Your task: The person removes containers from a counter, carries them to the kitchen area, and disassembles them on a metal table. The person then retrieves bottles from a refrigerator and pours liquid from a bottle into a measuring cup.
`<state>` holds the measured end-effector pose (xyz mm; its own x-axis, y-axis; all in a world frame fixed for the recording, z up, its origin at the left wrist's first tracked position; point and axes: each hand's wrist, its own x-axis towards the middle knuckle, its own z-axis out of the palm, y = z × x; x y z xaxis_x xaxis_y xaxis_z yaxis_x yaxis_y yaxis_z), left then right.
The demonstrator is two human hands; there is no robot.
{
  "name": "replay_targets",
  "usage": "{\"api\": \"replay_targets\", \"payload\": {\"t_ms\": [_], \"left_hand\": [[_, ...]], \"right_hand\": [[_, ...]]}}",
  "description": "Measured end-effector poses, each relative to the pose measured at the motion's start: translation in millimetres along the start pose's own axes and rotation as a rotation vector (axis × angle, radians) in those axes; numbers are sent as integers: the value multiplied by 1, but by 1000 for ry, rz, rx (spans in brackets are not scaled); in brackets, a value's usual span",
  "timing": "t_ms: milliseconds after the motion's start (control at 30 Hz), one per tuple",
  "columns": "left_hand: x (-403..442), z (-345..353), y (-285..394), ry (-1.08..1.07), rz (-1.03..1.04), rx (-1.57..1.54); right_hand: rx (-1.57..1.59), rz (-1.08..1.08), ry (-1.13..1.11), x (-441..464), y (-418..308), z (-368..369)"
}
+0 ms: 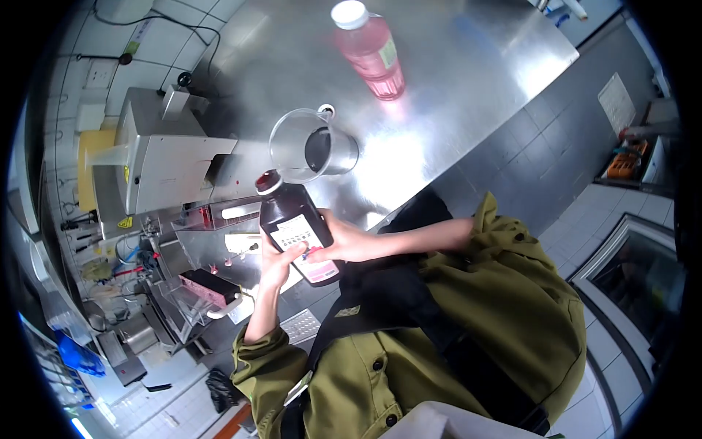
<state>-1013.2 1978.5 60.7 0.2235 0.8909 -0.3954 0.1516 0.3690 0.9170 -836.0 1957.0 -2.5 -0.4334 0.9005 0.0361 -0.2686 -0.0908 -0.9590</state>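
A large dark bottle [281, 210] with a white and pink label is tilted in front of me, its uncapped neck pointing away and reddish inside. My left hand [275, 261] grips it from the left, thumb across the label. On its other side my right hand [342, 238] is wrapped around the lower body. Just beyond the neck stands a clear pitcher [339, 155] on the steel counter [468, 95]; something dark shows through at its bottom. Farther back is a clear bottle of pink liquid [369, 55] with a white cap.
A boxy metal machine [172, 172] stands left of the pitcher. Nearer on the left, a pink-sided black box [210, 287] lies among trays and tools. The counter's edge borders a dark tiled floor [504, 157]. A glass-fronted appliance [629, 282] is at the right.
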Motion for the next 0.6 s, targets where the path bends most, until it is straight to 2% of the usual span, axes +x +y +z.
{"api": "replay_targets", "payload": {"t_ms": [100, 167, 200, 233, 300, 433, 467, 500, 600], "left_hand": [[-1, 19, -3, 4, 114, 0], [3, 28, -8, 58, 314, 25], [4, 34, -9, 91, 341, -21], [2, 39, -10, 127, 360, -65], [2, 41, -24, 244, 423, 59], [2, 51, -58, 493, 485, 257], [3, 57, -59, 536, 495, 209], [4, 64, -60, 549, 462, 64], [6, 61, -100, 644, 518, 315]], "right_hand": [[-486, -30, -93, -14, -7, -40], [-353, 254, -188, -16, -6, -106], [-356, 278, -86, -8, 4, -141], [-546, 152, 127, 2, 3, -161], [-844, -23, 391, 38, 3, -180], [-1247, -13, 235, 120, 22, -189], [-1322, -5, 184, 134, 23, -187], [-1346, -2, 88, 146, 24, -188], [-1377, 78, -203, 164, 14, -196]]}}
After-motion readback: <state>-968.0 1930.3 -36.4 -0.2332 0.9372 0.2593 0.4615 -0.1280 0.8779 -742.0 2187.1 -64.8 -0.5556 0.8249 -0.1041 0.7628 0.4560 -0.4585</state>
